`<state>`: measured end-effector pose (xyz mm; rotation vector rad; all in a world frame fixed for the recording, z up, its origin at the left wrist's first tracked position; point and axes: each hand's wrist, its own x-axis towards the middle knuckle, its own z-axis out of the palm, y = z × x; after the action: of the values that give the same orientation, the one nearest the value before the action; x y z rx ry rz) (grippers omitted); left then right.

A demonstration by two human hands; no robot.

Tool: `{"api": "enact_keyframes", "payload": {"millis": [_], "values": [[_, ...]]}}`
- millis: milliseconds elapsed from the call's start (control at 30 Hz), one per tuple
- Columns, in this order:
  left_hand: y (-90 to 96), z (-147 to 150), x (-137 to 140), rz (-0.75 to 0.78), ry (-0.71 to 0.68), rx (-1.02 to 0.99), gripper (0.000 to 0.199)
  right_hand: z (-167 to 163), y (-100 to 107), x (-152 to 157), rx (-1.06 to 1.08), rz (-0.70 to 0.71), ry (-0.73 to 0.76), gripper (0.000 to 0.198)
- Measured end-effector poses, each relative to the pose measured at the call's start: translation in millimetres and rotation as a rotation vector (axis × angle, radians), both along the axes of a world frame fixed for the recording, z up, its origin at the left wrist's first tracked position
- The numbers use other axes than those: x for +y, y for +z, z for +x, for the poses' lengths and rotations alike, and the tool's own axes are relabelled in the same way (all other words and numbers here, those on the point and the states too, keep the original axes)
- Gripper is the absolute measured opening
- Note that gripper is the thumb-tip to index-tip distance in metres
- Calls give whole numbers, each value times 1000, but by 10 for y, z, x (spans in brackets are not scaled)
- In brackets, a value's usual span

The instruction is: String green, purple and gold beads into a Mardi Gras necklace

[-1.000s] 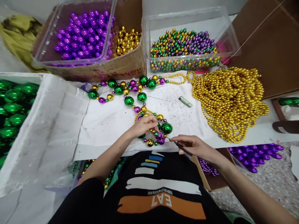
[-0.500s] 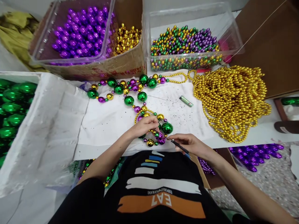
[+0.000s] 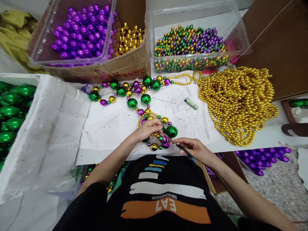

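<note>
Necklace (image 3: pixel 140 112) under curled left hand (image 3: pixel 150 127)

The beaded strand (image 3: pixel 145 99) mixes green, purple and gold.

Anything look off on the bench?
Yes: dark specks litter the white cloth, thickest between the bead strand and the small green object. They stand out as loose debris on a pale surface; too small to tell what they are.

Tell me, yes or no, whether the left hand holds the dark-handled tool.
No, the right hand holds the dark-handled tool, its tip directed toward the left hand.
</note>
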<state>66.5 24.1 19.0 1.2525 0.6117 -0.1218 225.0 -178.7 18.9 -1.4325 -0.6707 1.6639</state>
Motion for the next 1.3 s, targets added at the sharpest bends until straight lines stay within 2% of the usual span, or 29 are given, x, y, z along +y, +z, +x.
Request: {"api": "enact_keyframes", "payload": {"millis": [100,167,233,300,400,533,633,700,767,833,900,967,1033,1067,1133,1200,1233,1300], "values": [[2,2,21,1,58,-9,25,112,-77,-159,-234,31,-25,44],[4,13,37,10,97,-14,26,256,-153,-295,-600,69,-126,40],[3,33,49,19,101,-12,25,419,-243,-424,-1073,22,-191,39],[0,55,52,33,83,-21,26,553,-331,-520,-1455,-82,-131,39],[-12,77,49,83,54,-71,26,651,-420,-582,-1702,-144,107,38],[-29,52,60,156,27,-116,26,725,-404,-566,-1774,-200,362,31],[-21,17,81,219,-2,-103,25,836,-281,-535,-1647,-312,447,31],[3,13,87,260,-22,-110,22,865,-148,-466,-1553,-361,433,29],[39,34,79,275,-47,-144,20,772,-5,-299,-1474,-246,323,28],[77,75,59,274,-77,-180,20,543,102,-15,-1322,54,162,37],[107,114,40,287,-102,-207,20,251,144,323,-1074,332,97,50],[123,129,39,303,-111,-217,21,29,128,592,-922,460,88,47],[121,106,59,304,-102,-208,21,-25,91,663,-875,456,78,29],[115,82,76,298,-89,-195,20,17,76,606,-900,415,90,24],[96,18,112,276,-48,-169,19,193,67,338,-1051,275,153,28],[78,-43,140,249,3,-156,18,381,92,-8,-1333,107,202,30],[71,-65,148,237,24,-159,17,436,112,-153,-1455,58,174,29],[64,-83,154,225,48,-175,17,406,144,-298,-1598,75,44,32]]}}
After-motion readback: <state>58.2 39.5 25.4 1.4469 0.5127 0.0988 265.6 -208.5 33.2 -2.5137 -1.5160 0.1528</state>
